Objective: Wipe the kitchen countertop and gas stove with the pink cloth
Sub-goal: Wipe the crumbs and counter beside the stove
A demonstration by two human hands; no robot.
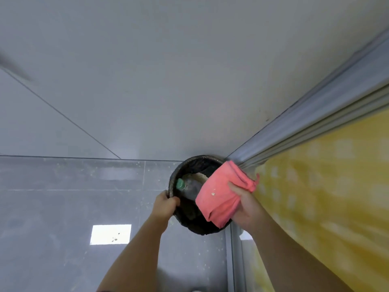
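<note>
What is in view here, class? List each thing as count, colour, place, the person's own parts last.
waste bin: one, black-lined, on the floor by the wall.
plastic bottle: one, clear with green cap, inside the bin.
pink cloth: one, pink, over the bin's right side.
floor tiles: several, grey, lower left.
wall: one, pale grey, upper half.
metal frame: one, silver-grey, right.
yellow panel: one, yellow patterned, right edge.
left grip: one, holds the bin's rim.
right grip: one, holds the cloth.

No writing, label or number can be read; the bottle (191, 187) in the bin (189, 161) is too blurred to tell.
</note>
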